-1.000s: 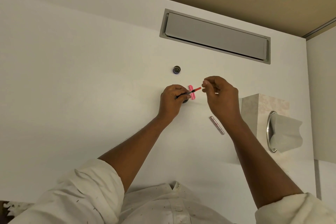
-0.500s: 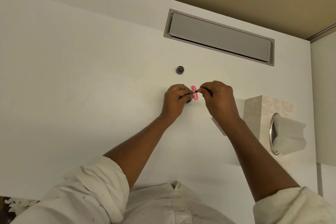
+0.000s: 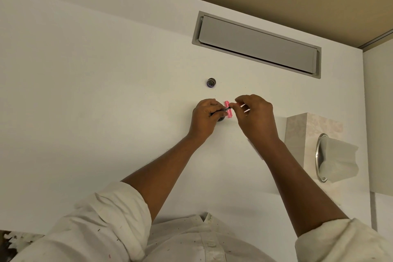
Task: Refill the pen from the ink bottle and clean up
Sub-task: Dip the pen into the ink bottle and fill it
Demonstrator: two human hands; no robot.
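Note:
My left hand (image 3: 205, 117) grips a thin dark pen section (image 3: 225, 110) that points right. A dark round ink bottle (image 3: 221, 118) shows only as an edge under that hand. My right hand (image 3: 255, 115) pinches a small pink pen part (image 3: 238, 104) at its fingertips, just right of the dark section's tip. A short pink piece (image 3: 229, 110) lies on the white desk (image 3: 106, 112) between the two hands. Farther back on the desk stands a small dark round cap (image 3: 211, 82) with a purple glint.
A pale tissue box (image 3: 308, 134) with a metal-ringed opening and a tissue (image 3: 338, 161) sticking out stands at the right. A grey cable flap (image 3: 257, 44) is set into the desk at the back. My right forearm hides the silver pen barrel seen earlier.
My right hand came in from the right, closed its fingertips on the pen's pink end, and has now drawn back slightly to the right. My left hand stayed put.

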